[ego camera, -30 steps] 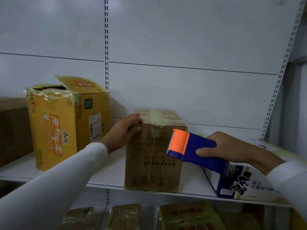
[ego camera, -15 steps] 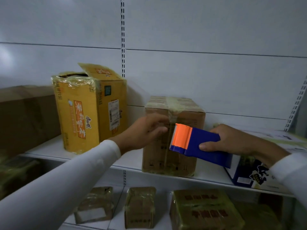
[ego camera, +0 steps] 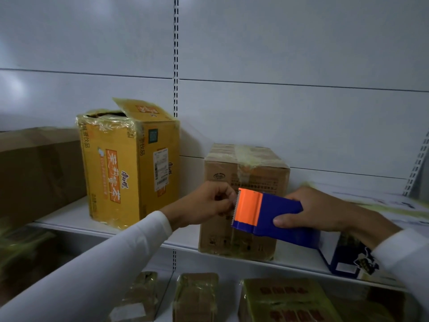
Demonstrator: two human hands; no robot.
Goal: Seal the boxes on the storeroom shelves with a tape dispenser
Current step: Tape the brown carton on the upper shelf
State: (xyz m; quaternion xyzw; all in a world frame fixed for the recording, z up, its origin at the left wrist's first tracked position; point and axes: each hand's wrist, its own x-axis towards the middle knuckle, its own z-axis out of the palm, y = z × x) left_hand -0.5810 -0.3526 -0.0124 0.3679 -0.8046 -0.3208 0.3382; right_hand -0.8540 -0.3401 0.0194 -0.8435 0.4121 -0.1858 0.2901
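The right hand (ego camera: 322, 211), at the lower right of the frame, is wrapped around the blue body of the tape dispenser (ego camera: 267, 213). It holds it level in front of the shelf, with the orange end and its row of teeth pointing left. That way the tape end faces the other hand.

The left hand (ego camera: 204, 205), in the middle of the frame, has its fingers curled in at the toothed edge. It looks like it is pinching the loose end of the tape to pull it out, but the tape itself is too thin to see.

Just behind both hands stands the small brown box (ego camera: 246, 198) on the white shelf (ego camera: 69, 219). Its top already looks covered in shiny tape. To the left stands the tall yellow box (ego camera: 130, 168), and its top flap sticks up open. That one seems to need sealing. More wrapped boxes sit on the lower shelf at the bottom.
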